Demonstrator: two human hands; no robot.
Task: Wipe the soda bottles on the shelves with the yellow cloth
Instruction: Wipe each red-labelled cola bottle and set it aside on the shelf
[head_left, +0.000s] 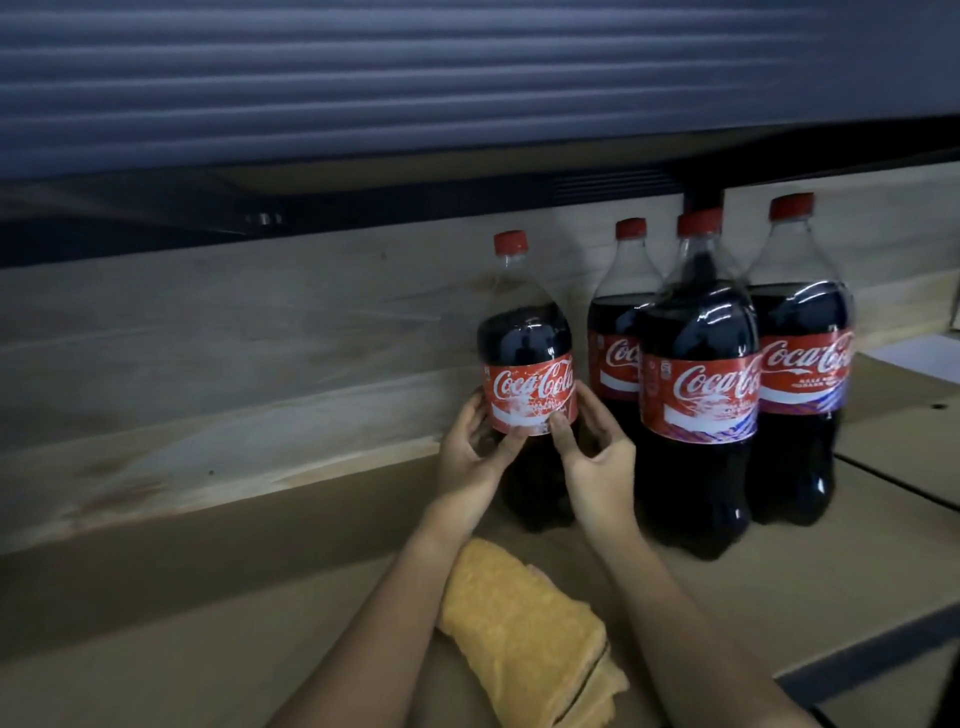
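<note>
Several large cola bottles with red caps and red labels stand on a brown shelf (208, 649). The leftmost bottle (524, 332) is held from both sides: my left hand (470, 457) grips its left flank and my right hand (592, 447) grips its right flank, both thumbs on the lower edge of the label. It stands upright at the back by the wooden wall. Three more bottles cluster to its right: a front one (698, 405), one behind it (618, 332) and a far-right one (802, 364). The folded yellow cloth (524, 629) lies on the shelf between my forearms, held by neither hand.
A pale wooden back wall (234, 374) runs behind the bottles. A dark upper shelf edge (363, 197) hangs low over them, with a ribbed grey shutter above. The shelf's dark front rail (872, 654) shows at the lower right.
</note>
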